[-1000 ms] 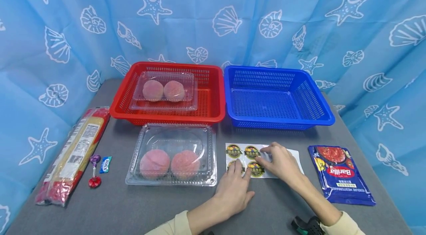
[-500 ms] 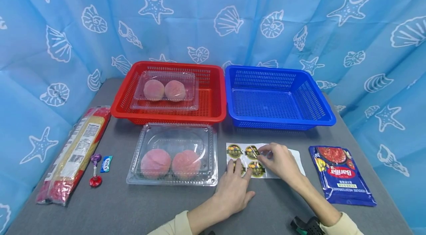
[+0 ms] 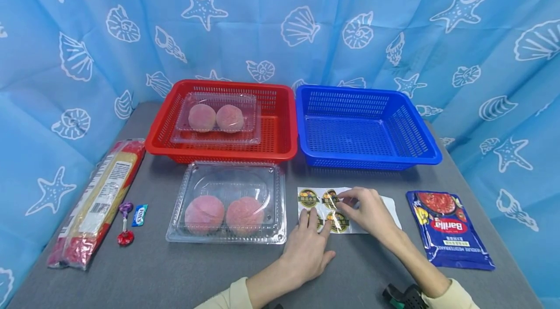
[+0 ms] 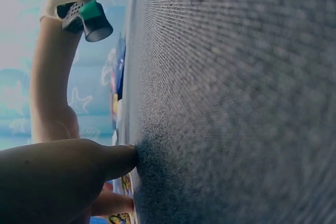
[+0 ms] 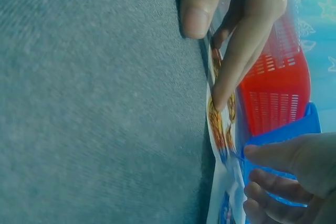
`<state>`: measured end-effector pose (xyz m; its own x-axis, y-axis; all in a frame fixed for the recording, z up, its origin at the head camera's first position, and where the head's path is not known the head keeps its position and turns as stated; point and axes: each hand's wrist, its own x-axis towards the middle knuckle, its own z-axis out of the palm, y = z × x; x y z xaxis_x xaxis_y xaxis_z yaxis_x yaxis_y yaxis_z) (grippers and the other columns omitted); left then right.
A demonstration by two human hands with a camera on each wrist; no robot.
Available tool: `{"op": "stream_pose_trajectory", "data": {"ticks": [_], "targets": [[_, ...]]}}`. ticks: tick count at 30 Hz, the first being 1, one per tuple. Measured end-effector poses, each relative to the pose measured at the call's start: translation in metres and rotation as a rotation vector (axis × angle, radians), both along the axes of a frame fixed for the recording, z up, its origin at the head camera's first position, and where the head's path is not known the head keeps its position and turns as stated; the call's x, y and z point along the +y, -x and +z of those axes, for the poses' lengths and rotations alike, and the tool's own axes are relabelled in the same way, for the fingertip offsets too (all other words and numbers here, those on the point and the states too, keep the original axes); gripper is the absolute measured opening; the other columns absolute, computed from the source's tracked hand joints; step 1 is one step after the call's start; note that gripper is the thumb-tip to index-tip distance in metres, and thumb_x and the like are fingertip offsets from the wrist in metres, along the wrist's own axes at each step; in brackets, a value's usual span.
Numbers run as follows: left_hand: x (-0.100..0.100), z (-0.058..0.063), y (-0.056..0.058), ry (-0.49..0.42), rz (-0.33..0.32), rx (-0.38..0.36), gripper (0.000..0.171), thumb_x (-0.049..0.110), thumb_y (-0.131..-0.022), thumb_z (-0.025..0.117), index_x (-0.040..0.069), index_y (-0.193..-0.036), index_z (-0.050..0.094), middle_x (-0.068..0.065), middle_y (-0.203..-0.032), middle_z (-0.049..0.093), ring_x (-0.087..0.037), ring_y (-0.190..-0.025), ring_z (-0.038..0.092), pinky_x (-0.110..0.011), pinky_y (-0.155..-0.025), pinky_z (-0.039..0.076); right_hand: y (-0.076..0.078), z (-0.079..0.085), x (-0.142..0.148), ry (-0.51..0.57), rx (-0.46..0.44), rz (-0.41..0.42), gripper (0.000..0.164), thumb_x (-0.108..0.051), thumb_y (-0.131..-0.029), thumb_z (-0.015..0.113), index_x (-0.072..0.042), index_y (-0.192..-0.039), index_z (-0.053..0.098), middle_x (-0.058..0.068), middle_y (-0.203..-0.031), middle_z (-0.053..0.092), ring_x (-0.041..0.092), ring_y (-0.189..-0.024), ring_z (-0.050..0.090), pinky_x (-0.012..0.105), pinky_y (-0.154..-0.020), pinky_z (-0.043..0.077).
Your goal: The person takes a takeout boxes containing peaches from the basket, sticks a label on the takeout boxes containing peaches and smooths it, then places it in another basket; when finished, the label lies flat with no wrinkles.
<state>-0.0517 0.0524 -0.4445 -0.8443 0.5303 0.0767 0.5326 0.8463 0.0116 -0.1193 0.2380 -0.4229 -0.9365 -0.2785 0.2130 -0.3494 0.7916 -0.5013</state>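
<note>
A white sheet (image 3: 302,191) with round black-and-gold fruit stickers lies on the grey table. My left hand (image 3: 307,246) rests on it with extended fingers, covering most of the lower-left sticker; the thumb (image 4: 118,160) lies off the sheet on the cloth. The thumb and index finger of my right hand (image 3: 366,209) pinch the right edge of the upper-right sticker (image 3: 329,198), which looks bent up there. In the right wrist view, the right hand (image 5: 302,174) has its other fingers curled. Left of the sheet stands a clear clamshell box (image 3: 227,178) with two peaches (image 3: 204,215).
Behind are a red basket (image 3: 275,156) holding another clear box of peaches (image 3: 229,118), and a blue basket (image 3: 372,161). A Barilla sauce pouch (image 3: 450,231) lies right. Left lie a pasta packet (image 3: 100,202), a lollipop (image 3: 125,237) and a small blue packet (image 3: 139,215).
My right thumb and index finger have shifted slightly left, and the upper-right sticker's right edge now looks more bent. The left hand stays in place on the sheet.
</note>
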Motion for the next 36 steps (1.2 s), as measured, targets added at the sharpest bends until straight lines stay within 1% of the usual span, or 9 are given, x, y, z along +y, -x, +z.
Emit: {"op": "stream_pose_trajectory", "data": {"ticks": [6,10,13,17,19,22,27,32,36], "targets": [[0.000,0.000,0.000,0.004,-0.004,0.003,0.066,0.061,-0.091,0.066,0.022,-0.144,0.060,-0.023,-0.148,0.054,-0.038,-0.135,0.055,-0.029,-0.093,0.060,0.000,0.001,0.002,-0.019,0.043,0.060,0.010,-0.009,-0.084,0.082,-0.005,-0.092,0.080,-0.001,-0.076,0.075,0.008,-0.067,0.067,0.031,-0.061,0.058],[0.000,0.000,0.000,0.008,-0.004,0.007,0.066,0.061,-0.091,0.065,0.022,-0.144,0.060,-0.023,-0.148,0.055,-0.038,-0.135,0.056,-0.029,-0.092,0.060,0.000,0.002,0.000,-0.027,0.037,0.069,0.006,-0.012,-0.086,0.082,-0.009,-0.091,0.080,-0.002,-0.078,0.075,0.006,-0.068,0.066,0.029,-0.061,0.058],[-0.001,0.000,0.000,0.015,-0.006,0.012,0.065,0.062,-0.092,0.064,0.023,-0.144,0.060,-0.022,-0.148,0.055,-0.037,-0.135,0.056,-0.029,-0.092,0.060,0.002,0.001,0.000,-0.020,0.008,0.047,0.009,-0.010,-0.085,0.082,-0.006,-0.093,0.080,0.000,-0.076,0.076,0.009,-0.067,0.068,0.029,-0.061,0.058],[0.000,-0.001,0.000,0.020,-0.008,0.009,0.065,0.062,-0.092,0.063,0.024,-0.145,0.059,-0.022,-0.148,0.055,-0.036,-0.135,0.056,-0.029,-0.094,0.059,0.005,-0.001,0.004,0.030,-0.074,0.002,0.027,-0.008,-0.083,0.083,0.004,-0.106,0.077,0.005,-0.076,0.077,0.015,-0.068,0.072,0.026,-0.059,0.057],[0.000,-0.001,0.000,0.022,-0.005,0.000,0.065,0.062,-0.093,0.063,0.024,-0.145,0.058,-0.022,-0.148,0.054,-0.036,-0.135,0.055,-0.029,-0.094,0.059,0.007,-0.001,0.007,0.048,-0.120,-0.027,0.033,-0.008,-0.083,0.083,0.006,-0.112,0.075,0.007,-0.077,0.077,0.016,-0.068,0.073,0.022,-0.058,0.055],[0.000,0.000,0.000,0.025,0.000,-0.020,0.066,0.062,-0.093,0.062,0.024,-0.147,0.057,-0.022,-0.150,0.053,-0.037,-0.137,0.055,-0.029,-0.095,0.059,0.009,-0.001,0.011,0.078,-0.196,-0.061,0.034,-0.006,-0.084,0.081,0.008,-0.114,0.073,0.009,-0.079,0.078,0.015,-0.069,0.072,0.020,-0.057,0.052],[0.000,0.000,0.000,0.035,0.001,-0.039,0.066,0.062,-0.094,0.061,0.025,-0.148,0.055,-0.022,-0.152,0.052,-0.037,-0.138,0.054,-0.030,-0.097,0.059,0.010,0.000,0.012,0.100,-0.300,-0.106,0.035,-0.008,-0.084,0.081,0.010,-0.113,0.073,0.011,-0.079,0.078,0.011,-0.066,0.071,0.020,-0.055,0.053],[0.000,0.001,0.000,0.032,-0.003,-0.052,0.066,0.062,-0.095,0.060,0.024,-0.149,0.055,-0.022,-0.153,0.051,-0.037,-0.139,0.054,-0.031,-0.098,0.059,0.008,0.001,0.012,0.049,-0.310,-0.130,0.028,-0.014,-0.085,0.082,0.006,-0.104,0.077,0.010,-0.078,0.078,0.010,-0.065,0.069,0.023,-0.057,0.055],[-0.001,0.001,0.000,0.030,-0.007,-0.060,0.065,0.061,-0.095,0.060,0.024,-0.149,0.055,-0.022,-0.153,0.050,-0.038,-0.140,0.053,-0.032,-0.099,0.058,0.008,0.000,0.012,0.014,-0.285,-0.116,0.021,-0.017,-0.087,0.080,0.001,-0.097,0.080,0.010,-0.081,0.080,0.009,-0.067,0.070,0.024,-0.060,0.056]]}}
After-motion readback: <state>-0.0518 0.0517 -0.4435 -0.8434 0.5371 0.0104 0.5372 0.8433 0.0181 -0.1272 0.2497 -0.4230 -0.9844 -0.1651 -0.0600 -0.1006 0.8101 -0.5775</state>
